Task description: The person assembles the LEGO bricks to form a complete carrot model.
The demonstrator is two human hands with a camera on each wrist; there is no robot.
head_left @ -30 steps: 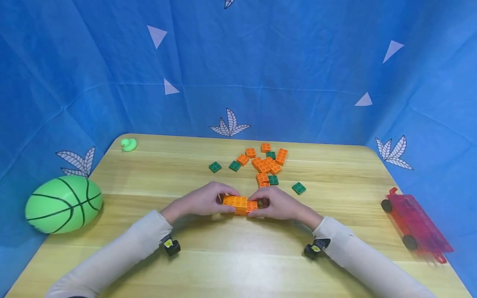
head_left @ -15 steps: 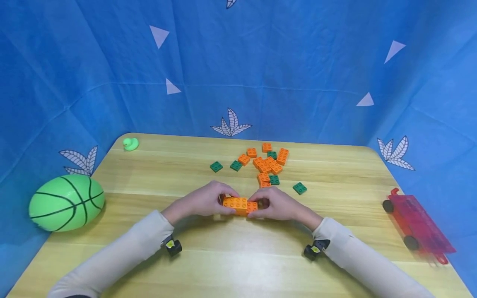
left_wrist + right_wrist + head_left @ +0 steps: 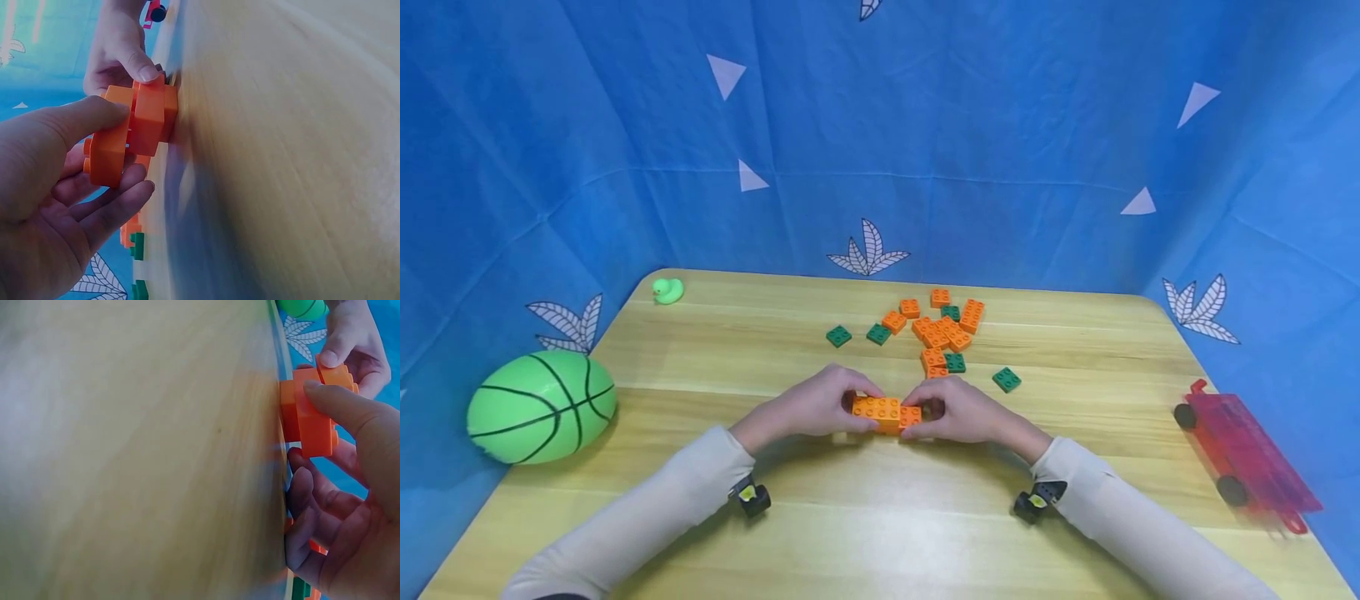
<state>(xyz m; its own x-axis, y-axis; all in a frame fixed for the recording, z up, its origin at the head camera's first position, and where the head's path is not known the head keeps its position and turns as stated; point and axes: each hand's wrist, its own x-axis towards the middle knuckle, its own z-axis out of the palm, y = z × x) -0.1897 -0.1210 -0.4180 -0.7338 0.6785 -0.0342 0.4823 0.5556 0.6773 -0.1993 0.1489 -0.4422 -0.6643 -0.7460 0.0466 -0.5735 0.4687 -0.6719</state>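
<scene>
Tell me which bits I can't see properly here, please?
Head view: parts of the orange stack, covered by the left hand and right hand.
Head view: the near side of another orange brick, behind the right hand.
Right wrist view: part of the green ball, cut off by the top edge.

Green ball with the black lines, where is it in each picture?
Head: the green ball with black lines is far left.
Left wrist: not there.
Right wrist: the ball is cut off at the top, right of middle.
Shared landmark: stacked orange plastic bricks held by left hand and right hand in every view.
</scene>
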